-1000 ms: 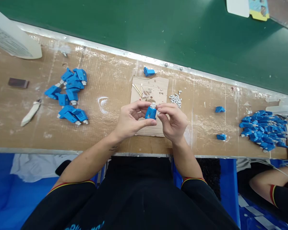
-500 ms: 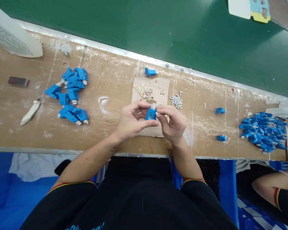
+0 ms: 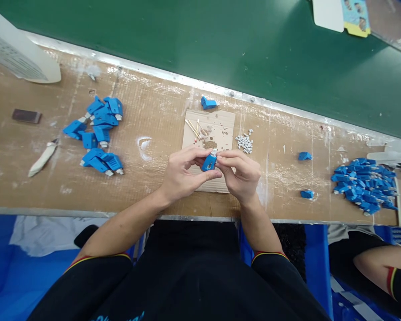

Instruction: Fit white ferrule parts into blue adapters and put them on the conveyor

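Above a cardboard piece [image 3: 217, 185], my left hand [image 3: 183, 171] is closed around a small blue plastic part [image 3: 208, 163] with a pale grey end and a slot in its face. Its thumb lies along the near side and the fingers are behind. My right hand [image 3: 241, 173] is pinched at the part's right side, fingertips against it near the pale end; whatever sits between them is too small to make out. Just beyond the hands is a heap of tiny grey pieces [image 3: 245, 142]. Cotton swabs [image 3: 193, 128] lie on the stained cardboard.
Blue parts form a group [image 3: 102, 129] on the left and a large pile [image 3: 366, 185] on the right. Another blue part [image 3: 209, 103] lies behind the cardboard. A white-wrapped blade [image 3: 43, 158] and dark block [image 3: 26, 116] lie far left. Someone's arm [image 3: 374, 263] shows at right.
The blue part has tilted slightly in my left hand, its pale end leaning right. My right fingertips have closed in on its side, and the pale bit seen between them is now hidden.
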Tool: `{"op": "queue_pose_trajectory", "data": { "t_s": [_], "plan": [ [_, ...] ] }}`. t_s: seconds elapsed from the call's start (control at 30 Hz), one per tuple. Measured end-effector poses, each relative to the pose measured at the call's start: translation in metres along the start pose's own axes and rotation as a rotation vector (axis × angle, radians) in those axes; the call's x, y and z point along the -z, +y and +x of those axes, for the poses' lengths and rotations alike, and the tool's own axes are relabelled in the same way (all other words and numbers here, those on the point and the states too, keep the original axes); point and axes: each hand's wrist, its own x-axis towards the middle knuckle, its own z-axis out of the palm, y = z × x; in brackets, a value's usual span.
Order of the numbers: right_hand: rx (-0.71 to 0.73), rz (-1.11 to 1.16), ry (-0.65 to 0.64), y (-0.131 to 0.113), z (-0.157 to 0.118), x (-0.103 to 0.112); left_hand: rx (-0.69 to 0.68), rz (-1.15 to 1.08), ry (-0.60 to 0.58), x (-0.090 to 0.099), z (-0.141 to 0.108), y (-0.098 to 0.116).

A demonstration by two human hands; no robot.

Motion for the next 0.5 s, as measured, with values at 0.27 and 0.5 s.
{"op": "queue_pose_trajectory", "data": {
  "t_s": [0.27, 0.5],
  "plan": [
    [-0.320, 0.442, -0.189, 0.008, 0.003, 0.021, -0.166, 0.020, -0.141, -0.001, 0.001, 0.001],
    [-0.153, 0.375, -0.271, 0.009, 0.007, 0.023, -0.012, -0.132, -0.142, 0.000, -0.006, 0.002]
  ]
}}
